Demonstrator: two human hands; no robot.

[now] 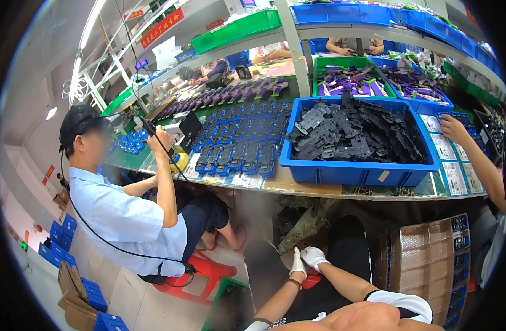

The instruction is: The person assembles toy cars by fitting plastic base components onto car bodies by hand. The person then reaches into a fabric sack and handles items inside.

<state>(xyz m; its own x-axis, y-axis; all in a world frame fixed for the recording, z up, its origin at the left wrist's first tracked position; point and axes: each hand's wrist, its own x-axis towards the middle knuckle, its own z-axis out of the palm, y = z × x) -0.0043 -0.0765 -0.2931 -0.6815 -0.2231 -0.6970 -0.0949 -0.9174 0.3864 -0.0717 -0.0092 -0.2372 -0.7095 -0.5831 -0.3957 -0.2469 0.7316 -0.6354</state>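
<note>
My left hand (298, 265) and my right hand (315, 257), both in white gloves, are held low between my thighs, side by side and nearly touching. The fingers of each look closed, those of the right curled under; what they hold, if anything, is hidden. Just beyond them hangs or lies a rough grey-green cloth-like bundle (305, 227). A red seat edge (311, 279) shows beneath my right wrist. Ahead on the bench stands a blue bin (363, 175) heaped with black plastic parts (358, 132), and neither hand touches it.
Left, a person (118, 204) on a red stool (200, 276) lifts a corded tool (153, 132). Rows of black-and-blue assemblies (236, 138) cover the bench. A green bin (352, 63) holds purple parts. A divided carton (427, 259) is at my right, below another person's arm (479, 160).
</note>
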